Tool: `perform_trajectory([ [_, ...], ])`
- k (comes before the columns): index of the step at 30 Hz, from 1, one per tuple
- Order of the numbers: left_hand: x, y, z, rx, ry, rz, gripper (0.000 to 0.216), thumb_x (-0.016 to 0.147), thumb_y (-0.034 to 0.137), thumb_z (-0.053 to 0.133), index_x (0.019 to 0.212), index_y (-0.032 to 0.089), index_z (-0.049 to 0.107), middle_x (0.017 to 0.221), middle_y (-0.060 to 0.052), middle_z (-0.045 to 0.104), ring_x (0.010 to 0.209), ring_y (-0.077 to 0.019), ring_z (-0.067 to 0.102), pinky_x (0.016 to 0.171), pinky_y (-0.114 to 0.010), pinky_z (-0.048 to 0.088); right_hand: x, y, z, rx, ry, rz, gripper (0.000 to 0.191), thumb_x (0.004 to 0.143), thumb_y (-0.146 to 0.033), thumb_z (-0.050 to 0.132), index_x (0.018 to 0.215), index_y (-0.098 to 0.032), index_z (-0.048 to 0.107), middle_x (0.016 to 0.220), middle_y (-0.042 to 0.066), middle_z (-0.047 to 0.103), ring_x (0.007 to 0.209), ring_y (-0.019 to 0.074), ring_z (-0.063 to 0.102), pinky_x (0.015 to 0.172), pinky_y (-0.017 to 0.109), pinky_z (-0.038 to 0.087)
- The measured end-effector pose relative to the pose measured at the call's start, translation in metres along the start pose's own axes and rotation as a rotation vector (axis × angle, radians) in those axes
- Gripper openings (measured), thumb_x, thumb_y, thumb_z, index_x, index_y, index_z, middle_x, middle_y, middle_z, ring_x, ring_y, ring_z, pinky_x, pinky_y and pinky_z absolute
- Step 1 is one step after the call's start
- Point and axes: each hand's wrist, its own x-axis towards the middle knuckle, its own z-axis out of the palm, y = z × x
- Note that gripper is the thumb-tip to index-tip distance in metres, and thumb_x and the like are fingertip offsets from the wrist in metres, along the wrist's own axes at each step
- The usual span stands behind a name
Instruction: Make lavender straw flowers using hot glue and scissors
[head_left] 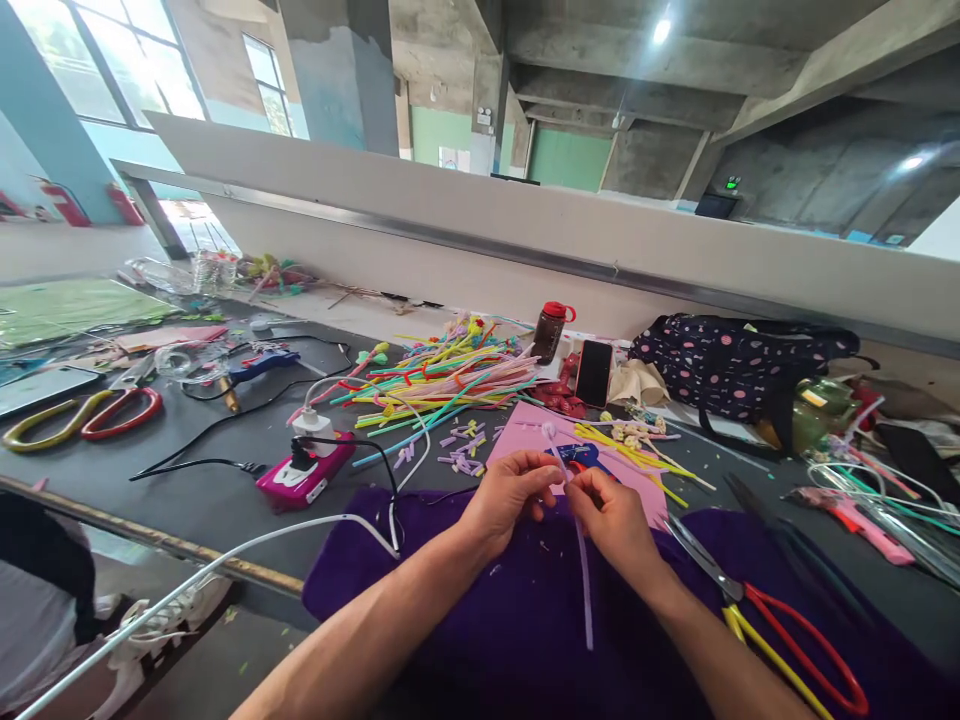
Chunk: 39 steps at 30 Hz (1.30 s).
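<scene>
Between my two hands is a pale lilac pipe cleaner [583, 590], its long tail hanging down and a small coiled knob at its upper end. My left hand [514, 495] is closed, thumb and forefinger pinching the stem just under the knob. My right hand [609, 508] pinches the same stem a little lower, at the fingertips. Beneath them lies a pink sheet [517, 440] with a dark blue item [577, 458] on it, partly behind the fingers. Large scissors [739, 592] with one red and one yellow handle lie open beside my right forearm.
Bundles of coloured pipe cleaners [450, 380] spread behind my hands, near short cut pieces [461, 455]. A magenta power strip [307, 475] with cables sits left, beyond it a blue glue gun [262, 363]. A bottle [550, 332], phone [595, 373] and patterned bag [727, 365] stand at the back.
</scene>
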Motion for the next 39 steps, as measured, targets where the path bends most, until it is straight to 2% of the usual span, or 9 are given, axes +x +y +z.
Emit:
perform_trajectory([
  [3,0.005,-0.001,0.007,-0.04,-0.01,0.007,0.021,0.063,0.029,0.07,0.07,0.012,0.06,0.067,-0.003,0.062,0.045,-0.0056,0.049,0.037,-0.015,0.032,-0.002,0.003,0.0,-0.065,0.038,-0.047,0.023,0.084,-0.036,0.046,0.07,-0.02,0.053,0.057,-0.001,0.055,0.05,0.0139,0.049,0.05,0.024,0.036],
  [9,0.016,-0.011,0.01,-0.119,-0.018,-0.03,0.021,0.065,0.031,0.068,0.064,0.013,0.057,0.055,0.001,0.057,0.04,-0.0042,0.045,0.036,-0.015,0.031,-0.007,0.007,-0.002,-0.079,0.068,-0.077,0.015,0.084,-0.027,0.046,0.071,-0.021,0.052,0.061,0.0,0.057,0.053,0.014,0.052,0.052,0.025,0.038],
  [15,0.022,-0.019,0.009,-0.318,-0.005,-0.156,0.019,0.065,0.024,0.07,0.074,0.015,0.056,0.065,0.002,0.058,0.045,-0.0038,0.049,0.037,-0.013,0.032,-0.007,0.016,0.003,-0.141,0.113,-0.128,0.014,0.084,-0.025,0.046,0.072,-0.021,0.053,0.063,0.001,0.059,0.054,0.0145,0.054,0.054,0.025,0.039],
  [20,0.019,-0.021,0.005,-0.29,0.052,-0.238,0.021,0.064,0.027,0.071,0.074,0.016,0.055,0.052,0.005,0.053,0.042,-0.0035,0.047,0.037,-0.012,0.03,-0.008,0.015,0.005,-0.164,0.06,-0.143,0.013,0.083,-0.022,0.046,0.074,-0.019,0.054,0.065,0.002,0.06,0.058,0.0151,0.055,0.058,0.026,0.04],
  [28,0.013,-0.016,0.002,-0.299,-0.069,-0.195,0.02,0.068,0.031,0.067,0.071,0.015,0.057,0.072,-0.001,0.061,0.046,-0.0031,0.047,0.038,-0.014,0.03,-0.007,0.002,-0.003,0.144,-0.247,0.125,0.017,0.08,-0.026,0.051,0.065,-0.018,0.053,0.052,-0.005,0.047,0.044,0.0084,0.041,0.042,0.02,0.031],
  [32,0.012,-0.012,0.0,-0.249,-0.116,-0.215,0.02,0.07,0.032,0.065,0.07,0.014,0.058,0.067,0.0,0.059,0.045,-0.0036,0.046,0.037,-0.014,0.028,-0.009,0.002,-0.013,0.28,-0.486,0.296,0.014,0.077,-0.025,0.054,0.065,-0.017,0.054,0.05,-0.006,0.046,0.037,0.0055,0.037,0.036,0.017,0.028],
  [34,0.01,-0.009,-0.001,-0.209,-0.139,-0.202,0.021,0.071,0.033,0.064,0.067,0.014,0.057,0.06,0.001,0.056,0.042,-0.0035,0.044,0.036,-0.014,0.028,-0.007,0.003,-0.019,0.317,-0.569,0.317,0.008,0.073,-0.023,0.058,0.068,-0.017,0.057,0.052,-0.006,0.049,0.038,0.0056,0.04,0.036,0.017,0.03],
  [36,0.008,-0.008,-0.001,-0.16,-0.16,-0.185,0.022,0.072,0.033,0.063,0.066,0.014,0.056,0.056,0.002,0.055,0.04,-0.0031,0.041,0.036,-0.014,0.028,-0.004,0.004,-0.026,0.35,-0.512,0.299,0.007,0.073,-0.023,0.059,0.073,-0.016,0.059,0.055,-0.005,0.053,0.04,0.0056,0.043,0.038,0.017,0.032],
  [39,0.004,-0.007,0.001,-0.106,-0.18,-0.189,0.02,0.069,0.031,0.066,0.066,0.014,0.054,0.058,0.001,0.058,0.038,-0.0026,0.042,0.035,-0.013,0.028,0.001,0.006,-0.033,0.45,-0.287,0.281,0.014,0.077,-0.03,0.058,0.081,-0.017,0.06,0.06,-0.004,0.057,0.04,0.0051,0.044,0.038,0.017,0.031],
])
